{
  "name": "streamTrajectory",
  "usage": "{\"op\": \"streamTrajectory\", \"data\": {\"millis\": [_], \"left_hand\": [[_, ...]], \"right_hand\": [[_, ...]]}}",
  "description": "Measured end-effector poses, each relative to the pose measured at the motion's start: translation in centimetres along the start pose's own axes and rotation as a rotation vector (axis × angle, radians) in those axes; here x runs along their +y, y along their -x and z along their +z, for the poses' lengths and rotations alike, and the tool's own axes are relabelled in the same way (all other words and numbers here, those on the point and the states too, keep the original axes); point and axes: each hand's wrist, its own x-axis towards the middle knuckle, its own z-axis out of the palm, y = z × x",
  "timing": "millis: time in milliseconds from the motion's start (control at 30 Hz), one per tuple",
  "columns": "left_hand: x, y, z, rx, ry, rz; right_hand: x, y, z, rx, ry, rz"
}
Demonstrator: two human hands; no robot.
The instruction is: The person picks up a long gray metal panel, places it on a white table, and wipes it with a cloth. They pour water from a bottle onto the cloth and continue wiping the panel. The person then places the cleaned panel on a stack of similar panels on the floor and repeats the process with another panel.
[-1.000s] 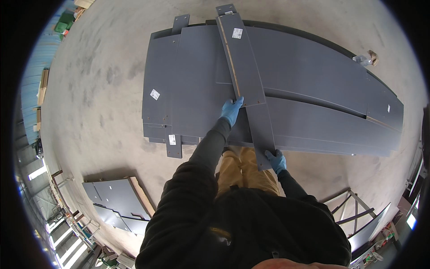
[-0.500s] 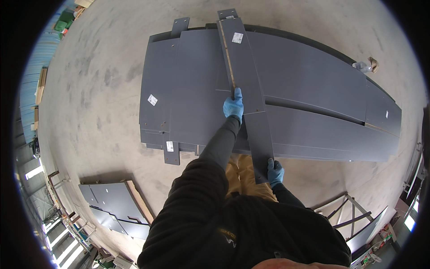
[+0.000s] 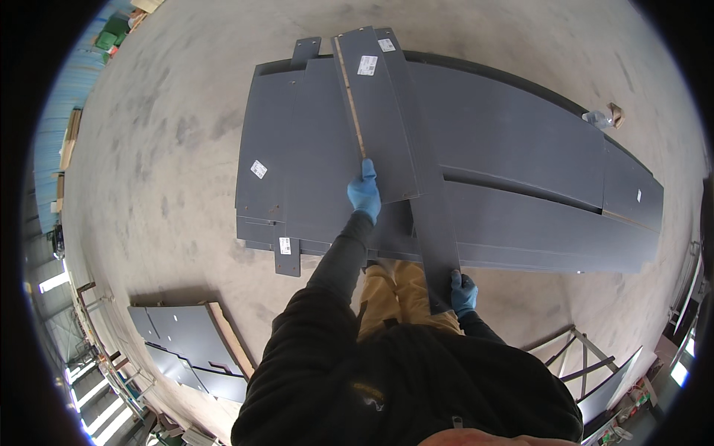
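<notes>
My left hand (image 3: pixel 364 197), in a blue glove, is closed on the left edge of a dark grey panel (image 3: pixel 383 126). That panel has a white label and a bare tan strip along its left edge. It lies slanting over a longer narrow grey panel (image 3: pixel 439 241), whose far end shows to its right. My right hand (image 3: pixel 463 293), also gloved in blue, grips the near right corner of the longer panel by my legs. Both panels lie across a broad stack of grey panels (image 3: pixel 520 141). My fingers under the edges are hidden.
A small panel piece (image 3: pixel 287 256) juts from the stack's near left side, another (image 3: pixel 306 50) from its far side. A clear plastic item (image 3: pixel 597 119) sits at the far right edge. More panels (image 3: pixel 186 338) lie behind left; a metal frame (image 3: pixel 584 357) stands behind right.
My left hand has moved left with the upper panel, uncovering more of the longer panel's far end and label. My right hand and the longer panel's near end have shifted slightly right and nearer.
</notes>
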Motion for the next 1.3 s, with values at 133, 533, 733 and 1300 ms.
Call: {"op": "streamTrajectory", "data": {"millis": [133,533,733,1300], "left_hand": [[-1.0,-0.9,-6.3,0.006,-0.064,0.065],[-10.9,-1.5,-15.8,0.155,-0.167,-0.055],[-11.9,-2.2,-17.1,0.094,-0.111,-0.126],[1.3,17.2,-18.1,-0.34,1.077,-0.299]], "right_hand": [[0.2,-0.4,-1.4,0.009,0.067,-0.032],[-0.2,2.4,-3.0,0.021,0.007,-0.108],[-2.6,3.5,-3.4,-0.054,-0.019,-0.138],[-10.1,0.4,-1.6,-0.405,0.122,-0.613]]}}
